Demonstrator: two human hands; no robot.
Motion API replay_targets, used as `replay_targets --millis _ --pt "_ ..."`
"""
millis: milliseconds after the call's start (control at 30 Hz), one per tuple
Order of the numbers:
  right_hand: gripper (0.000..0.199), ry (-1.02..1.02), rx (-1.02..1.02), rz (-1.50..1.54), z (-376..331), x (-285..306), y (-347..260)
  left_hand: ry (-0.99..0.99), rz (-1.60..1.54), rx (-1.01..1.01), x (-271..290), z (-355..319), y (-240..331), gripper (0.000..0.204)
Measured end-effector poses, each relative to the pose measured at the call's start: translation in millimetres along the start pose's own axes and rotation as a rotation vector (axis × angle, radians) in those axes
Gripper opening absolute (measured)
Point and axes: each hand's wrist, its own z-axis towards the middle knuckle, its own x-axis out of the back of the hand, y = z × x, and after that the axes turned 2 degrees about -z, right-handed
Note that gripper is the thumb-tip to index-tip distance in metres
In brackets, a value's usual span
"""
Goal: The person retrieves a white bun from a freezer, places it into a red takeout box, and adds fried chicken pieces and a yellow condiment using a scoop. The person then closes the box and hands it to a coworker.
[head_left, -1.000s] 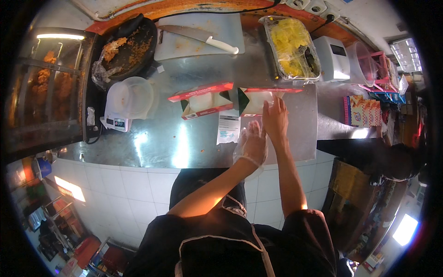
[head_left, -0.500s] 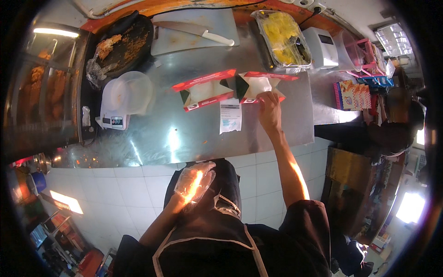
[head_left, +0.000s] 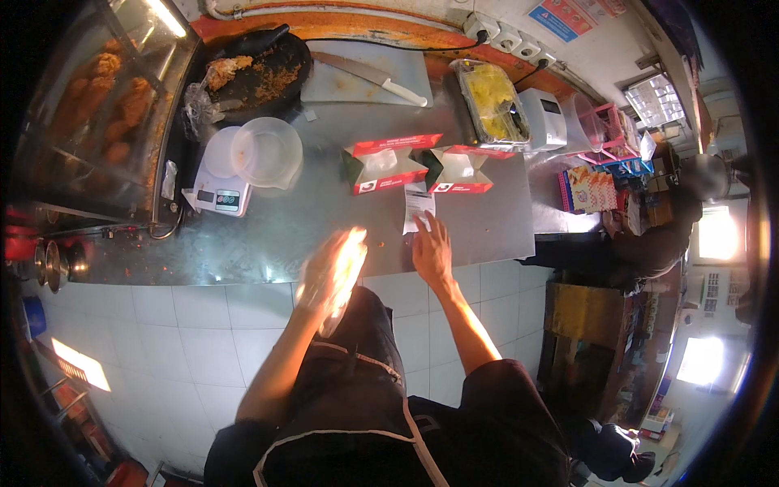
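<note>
My left hand, in a clear plastic glove, hovers over the counter's front edge; glare and motion blur smear its fingers. My bare right hand has its fingers apart at the lower end of a printed paper slip; whether they touch it, I cannot tell. Just beyond the slip, two red and white card food boxes stand side by side with open tops: the left box and the right box. The slip's top end lies close against them.
A steel counter carries a digital scale, a clear round tub, a dark pan with fried pieces and a knife on a cutting board. A wrapped yellow tray sits at the back. Another person stands at right.
My right hand has drawn back from the right box to the slip's lower end. My left hand has risen toward the counter edge. The view has turned somewhat.
</note>
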Motion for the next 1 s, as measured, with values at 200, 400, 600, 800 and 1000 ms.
replay_targets --millis 200,400,600,800,1000 --pt "0.044 -0.036 -0.035 -0.011 -10 -21 -3 -0.292 0.619 0.023 -82 153 -24 0.03" --pt "0.046 -0.068 -0.098 -0.005 -10 -21 -2 -0.328 0.983 -0.156 -103 175 -37 0.011" --pt "0.049 -0.063 -0.107 0.01 -10 -16 -2 -0.303 0.843 -0.232 -102 159 -47 0.01" --pt "0.05 -0.089 -0.112 0.018 -8 -2 -5 -0.263 0.723 -0.282 -101 149 -58 0.01" --pt "0.05 -0.071 -0.085 0.009 -12 -4 -6 -0.133 0.771 -0.226 -122 148 -56 0.01"
